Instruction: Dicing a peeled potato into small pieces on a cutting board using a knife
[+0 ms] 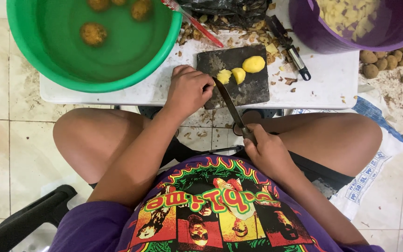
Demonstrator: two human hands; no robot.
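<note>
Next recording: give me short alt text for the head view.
A seated person's right hand holds a knife reaching a dark cutting board, beside the left hand and peeled potato pieces. A green basin and purple bucket flank it.

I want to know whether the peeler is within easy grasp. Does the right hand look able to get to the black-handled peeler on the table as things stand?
Probably not at once: the right hand is shut on the knife. The peeler itself lies uncovered beside the cutting board.
</note>
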